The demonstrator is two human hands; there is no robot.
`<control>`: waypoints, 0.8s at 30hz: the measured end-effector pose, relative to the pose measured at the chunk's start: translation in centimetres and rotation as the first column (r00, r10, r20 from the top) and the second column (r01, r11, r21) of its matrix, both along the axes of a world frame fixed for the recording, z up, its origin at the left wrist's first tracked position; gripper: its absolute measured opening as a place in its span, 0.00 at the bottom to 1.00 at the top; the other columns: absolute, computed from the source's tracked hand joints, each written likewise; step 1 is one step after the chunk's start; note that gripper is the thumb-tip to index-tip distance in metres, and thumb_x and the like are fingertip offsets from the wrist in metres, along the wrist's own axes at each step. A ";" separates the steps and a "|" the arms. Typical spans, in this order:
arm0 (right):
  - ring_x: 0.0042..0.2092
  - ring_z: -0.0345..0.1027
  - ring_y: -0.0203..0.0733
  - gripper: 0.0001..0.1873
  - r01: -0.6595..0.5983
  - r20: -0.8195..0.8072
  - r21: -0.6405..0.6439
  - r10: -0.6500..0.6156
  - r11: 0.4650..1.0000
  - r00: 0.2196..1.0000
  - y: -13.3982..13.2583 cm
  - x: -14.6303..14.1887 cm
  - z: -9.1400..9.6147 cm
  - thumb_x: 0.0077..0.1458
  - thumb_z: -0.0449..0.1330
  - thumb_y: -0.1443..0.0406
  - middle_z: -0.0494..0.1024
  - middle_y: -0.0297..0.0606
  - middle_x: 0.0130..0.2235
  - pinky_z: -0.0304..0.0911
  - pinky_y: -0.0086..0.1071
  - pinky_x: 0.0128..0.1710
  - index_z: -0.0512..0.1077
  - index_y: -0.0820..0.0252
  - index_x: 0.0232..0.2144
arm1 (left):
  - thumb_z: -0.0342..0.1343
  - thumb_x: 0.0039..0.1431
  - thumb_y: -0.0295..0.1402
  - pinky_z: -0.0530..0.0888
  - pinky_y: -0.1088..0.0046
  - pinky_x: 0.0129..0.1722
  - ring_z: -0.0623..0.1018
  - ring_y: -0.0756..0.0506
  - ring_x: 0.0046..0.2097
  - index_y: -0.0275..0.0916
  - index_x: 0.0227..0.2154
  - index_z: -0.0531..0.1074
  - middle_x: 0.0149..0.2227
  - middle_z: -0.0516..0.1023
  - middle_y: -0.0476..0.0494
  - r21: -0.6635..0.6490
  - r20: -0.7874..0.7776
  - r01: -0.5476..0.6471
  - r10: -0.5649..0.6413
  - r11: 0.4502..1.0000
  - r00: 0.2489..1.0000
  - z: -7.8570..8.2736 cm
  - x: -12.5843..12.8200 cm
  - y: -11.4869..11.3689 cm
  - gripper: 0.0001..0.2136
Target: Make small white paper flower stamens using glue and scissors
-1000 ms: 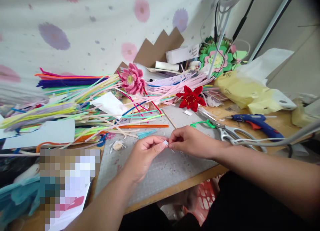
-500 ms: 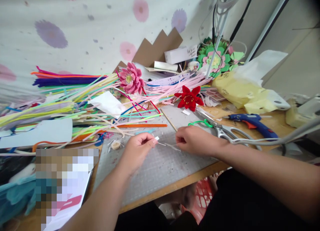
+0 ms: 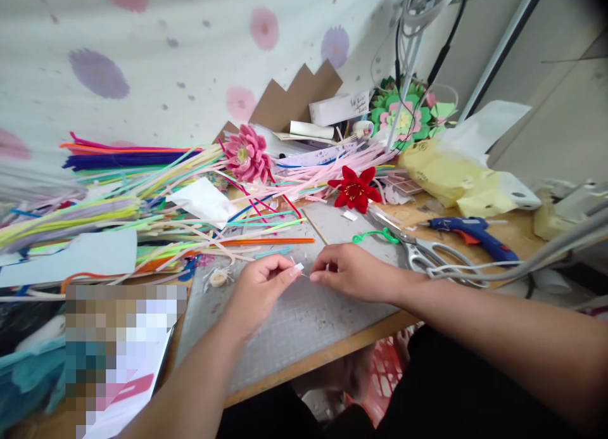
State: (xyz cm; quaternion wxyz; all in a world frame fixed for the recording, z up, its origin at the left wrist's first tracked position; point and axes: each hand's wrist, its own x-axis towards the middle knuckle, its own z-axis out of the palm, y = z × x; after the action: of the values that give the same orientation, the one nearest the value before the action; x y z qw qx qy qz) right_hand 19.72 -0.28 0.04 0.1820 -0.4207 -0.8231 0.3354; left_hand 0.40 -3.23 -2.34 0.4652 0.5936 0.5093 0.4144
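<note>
Over the grey cutting mat (image 3: 285, 344), my left hand (image 3: 266, 290) is closed in a pinch on a small white piece (image 3: 299, 267), perhaps paper or tape. A thin white strand (image 3: 304, 275) runs from it to the fingertips of my right hand (image 3: 354, 271), which pinch its other end. The two hands are close together, a small gap between their fingertips. Behind my right hand lies a thin wooden stick (image 3: 316, 227). A red flower (image 3: 355, 189) rests beyond, near scissors (image 3: 439, 255) and a curled green pipe cleaner (image 3: 375, 235).
A blue glue gun (image 3: 475, 235) lies at the right. Bundles of coloured pipe cleaners (image 3: 109, 204) spread over the left and back, with a pink flower (image 3: 247, 152) among them. A small round beige piece (image 3: 218, 277) sits on the mat's left side.
My right hand has moved left, close to my left hand, and its fingers have shifted along the strand. My left hand keeps its pinch on the white piece.
</note>
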 end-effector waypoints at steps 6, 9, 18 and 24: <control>0.25 0.61 0.32 0.05 0.069 -0.102 -0.118 -0.081 0.991 0.991 -0.1 -0.8 -0.2 0.50 0.59 0.70 0.72 0.31 0.23 0.55 0.25 0.25 0.72 0.62 0.24 | 0.61 0.53 0.35 0.67 0.70 0.39 0.73 0.48 0.36 0.39 0.27 0.76 0.32 0.78 0.47 -0.027 0.244 0.015 -0.008 1.000 0.970 -0.3 0.3 -0.2 0.05; 0.26 0.61 0.32 0.06 0.116 -0.185 -0.184 -0.150 0.976 0.971 -0.1 -0.9 0.0 0.51 0.59 0.68 0.72 0.31 0.24 0.56 0.25 0.25 0.72 0.62 0.24 | 0.62 0.52 0.34 0.68 0.69 0.41 0.74 0.46 0.38 0.39 0.26 0.77 0.35 0.79 0.45 -0.080 0.362 0.047 -0.015 0.996 0.932 -0.3 0.7 -0.3 0.05; 0.30 0.68 0.34 0.04 -0.027 -0.199 0.030 0.032 0.999 0.980 -1.0 -0.9 0.6 0.51 0.61 0.67 0.77 0.36 0.29 0.60 0.25 0.31 0.75 0.62 0.28 | 0.64 0.49 0.35 0.68 0.71 0.41 0.74 0.47 0.37 0.38 0.25 0.77 0.29 0.78 0.46 -0.077 0.460 -0.008 0.042 0.997 0.887 0.3 1.2 -0.6 0.06; 0.35 0.71 0.38 0.10 0.437 0.303 0.432 -0.583 0.789 0.754 2.2 10.3 4.6 0.58 0.54 0.62 0.79 0.36 0.33 0.61 0.28 0.35 0.74 0.56 0.31 | 0.65 0.48 0.39 0.68 0.73 0.39 0.73 0.48 0.35 0.39 0.25 0.76 0.27 0.77 0.49 -0.093 0.424 -0.049 0.084 0.994 0.902 0.7 0.9 -0.7 0.09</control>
State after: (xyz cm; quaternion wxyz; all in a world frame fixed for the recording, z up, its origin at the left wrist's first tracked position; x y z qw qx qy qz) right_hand 30.07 1.92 4.63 0.1545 -0.6566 -0.7377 0.0282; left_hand 1.26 -3.89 -1.63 0.5745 0.4517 0.4312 0.5291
